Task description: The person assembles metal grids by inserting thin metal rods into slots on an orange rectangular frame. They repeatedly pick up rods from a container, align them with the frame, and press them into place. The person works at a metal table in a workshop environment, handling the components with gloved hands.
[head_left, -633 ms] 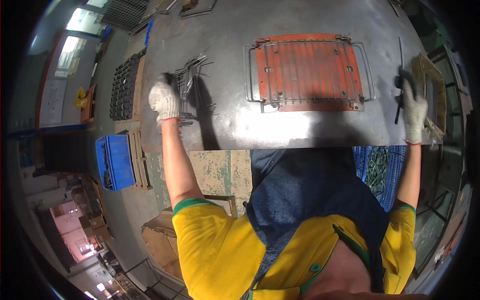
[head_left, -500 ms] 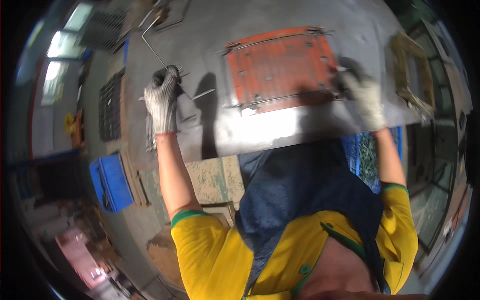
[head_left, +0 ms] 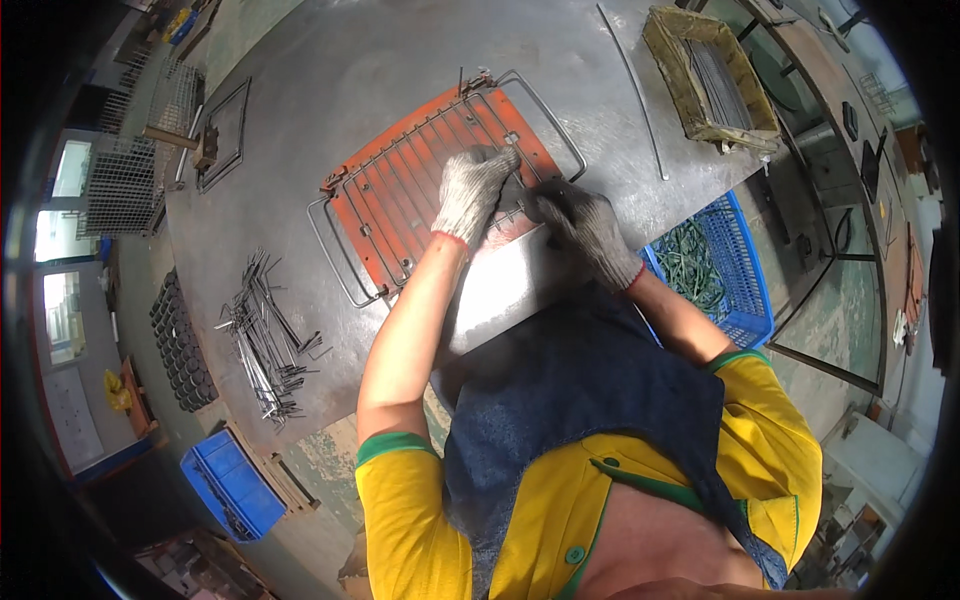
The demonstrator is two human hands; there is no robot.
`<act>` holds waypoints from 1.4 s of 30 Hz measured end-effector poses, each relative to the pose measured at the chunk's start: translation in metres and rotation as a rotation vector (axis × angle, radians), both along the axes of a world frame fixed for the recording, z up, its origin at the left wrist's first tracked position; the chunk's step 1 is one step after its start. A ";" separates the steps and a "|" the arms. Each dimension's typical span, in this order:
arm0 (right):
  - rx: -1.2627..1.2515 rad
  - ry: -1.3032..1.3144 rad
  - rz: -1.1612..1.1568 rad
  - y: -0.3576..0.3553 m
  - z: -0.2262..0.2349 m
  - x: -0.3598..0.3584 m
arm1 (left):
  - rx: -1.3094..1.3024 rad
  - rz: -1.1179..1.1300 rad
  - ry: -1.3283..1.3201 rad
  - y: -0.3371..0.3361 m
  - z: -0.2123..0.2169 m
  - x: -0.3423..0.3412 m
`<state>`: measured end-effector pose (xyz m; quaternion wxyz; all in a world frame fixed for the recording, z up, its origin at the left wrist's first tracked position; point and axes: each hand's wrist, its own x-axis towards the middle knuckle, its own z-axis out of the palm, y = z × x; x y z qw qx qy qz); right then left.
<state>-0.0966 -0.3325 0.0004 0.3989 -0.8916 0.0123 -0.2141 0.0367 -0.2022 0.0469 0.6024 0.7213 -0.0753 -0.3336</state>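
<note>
An orange-red jig plate (head_left: 360, 222) lies tilted on the grey metal tabletop, with thin parallel wire rods (head_left: 420, 150) laid across it. U-shaped bent wire handles stick out at its two ends, one handle (head_left: 330, 262) at the left and another handle (head_left: 562, 128) at the right. My left hand (head_left: 478, 188), in a whitish knitted glove, is closed over the jig's near right part. Close beside it my right hand (head_left: 588, 226), in a glove with dark fingers, is closed at the near right corner. The fingers hide whatever they grip.
Left on the table lies a pile of bent wires (head_left: 265, 345); beyond it are a hammer (head_left: 200, 148) and wire mesh racks (head_left: 135, 180). A long wire rod (head_left: 635, 95) and a worn box of rods (head_left: 708, 95) lie right. A blue basket (head_left: 750, 290) holds green bands below the right edge.
My left hand has come from the left side, where it held a bent wire, onto the jig. My right hand has moved in beside it. Handles now show at both ends; the view has turned.
</note>
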 end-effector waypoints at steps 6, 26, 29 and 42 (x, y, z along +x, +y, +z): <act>0.258 0.378 -0.045 -0.003 0.005 0.014 | 0.606 -0.159 -0.816 -0.012 -0.013 0.015; -0.188 0.163 -0.314 -0.021 0.004 0.023 | 0.660 -0.284 -1.480 -0.012 -0.047 0.020; -0.156 0.067 -0.346 -0.016 -0.027 0.022 | 0.575 -0.217 -1.445 -0.010 -0.053 0.019; 0.088 -0.188 -0.282 -0.014 -0.031 0.020 | 0.348 0.714 -0.892 0.231 -0.022 0.047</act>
